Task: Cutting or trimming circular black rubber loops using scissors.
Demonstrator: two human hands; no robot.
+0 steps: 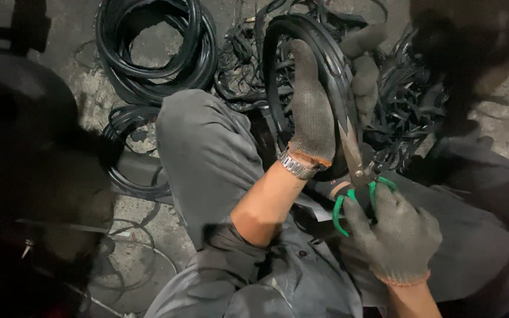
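Left hand (313,112) has its fingers gripping a black rubber ring (331,65); right hand (393,232) has its fingers closed on green-handled scissors (354,171) cutting it, above scraps (407,100) on the floor (89,88).

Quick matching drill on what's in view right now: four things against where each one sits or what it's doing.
1. left hand
2. right hand
3. scissors
4. coiled black hoops

A. lying on the concrete floor, top left
B. holding the green handles
C. gripping the black rubber ring
D. blades against the ring's edge

Pairs: 1-C, 2-B, 3-D, 4-A
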